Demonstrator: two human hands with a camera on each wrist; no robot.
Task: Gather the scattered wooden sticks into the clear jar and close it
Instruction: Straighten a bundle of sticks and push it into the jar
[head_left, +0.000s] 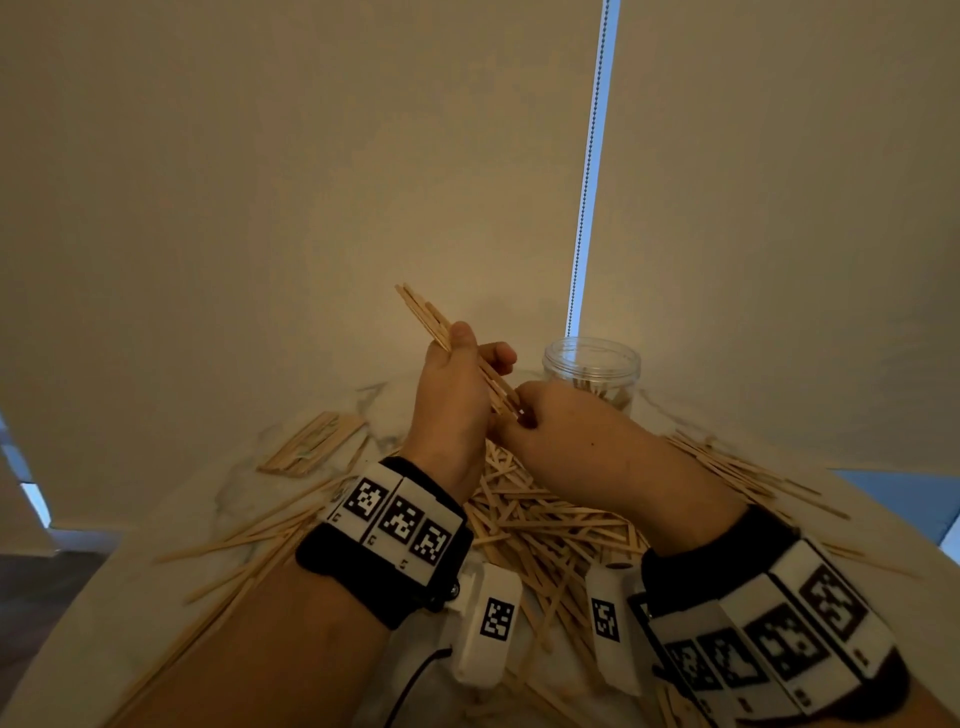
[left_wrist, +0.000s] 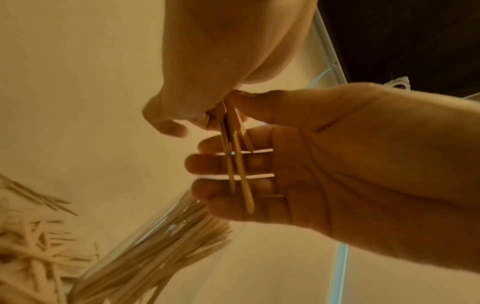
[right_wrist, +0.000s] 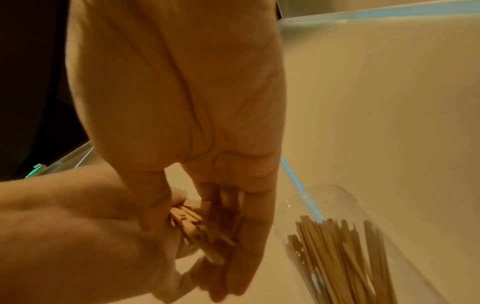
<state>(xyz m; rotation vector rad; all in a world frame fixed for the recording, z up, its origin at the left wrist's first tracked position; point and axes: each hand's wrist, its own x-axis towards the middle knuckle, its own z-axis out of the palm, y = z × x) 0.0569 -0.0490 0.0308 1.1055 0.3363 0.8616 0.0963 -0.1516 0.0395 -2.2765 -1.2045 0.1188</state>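
Head view: I see my left hand (head_left: 451, 384) raised above the pale marbled table (head_left: 156, 525), thumb and fingers pinching a bundle of thin flat light-wood sticks (head_left: 423, 314) that slants up and to the left. My right hand (head_left: 550, 421) meets the bundle's lower end, its fingertips pressed together on the stick ends. The clear round plastic jar (head_left: 592, 371) stands open near the table's far edge, just beyond my right hand, some sticks already inside. A loose heap of scattered sticks (head_left: 545, 525) covers the table's middle beneath both wrists; a tidier flat stack (head_left: 311, 441) lies toward the far left edge.
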